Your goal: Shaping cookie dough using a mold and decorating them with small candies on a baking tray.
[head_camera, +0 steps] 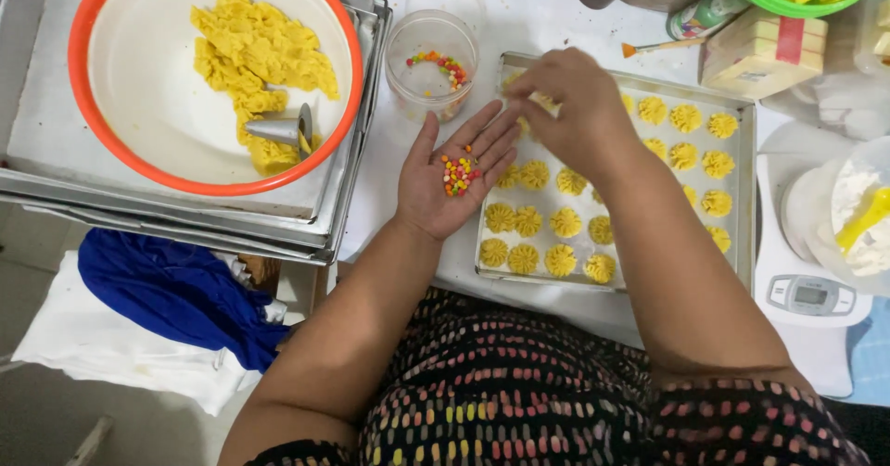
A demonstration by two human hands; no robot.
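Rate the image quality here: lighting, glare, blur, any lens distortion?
Head view: even, soft light, with no harsh shadows; the white bowl and the scale look bright, slightly washed out; the left hand holding sprinkles is sharp; the right hand is slightly soft over the cookie tray; tray edges bow slightly near the frame borders.

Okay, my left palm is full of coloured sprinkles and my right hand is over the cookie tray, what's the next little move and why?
Probably set the pinch in the right hand down on a piped yellow rosette cookie at the far-left end of the metal baking tray. The fingers are bunched over that corner, the nearby rosettes look bare, and the open left hand holds the small multicoloured candy sprinkles close by for refills.
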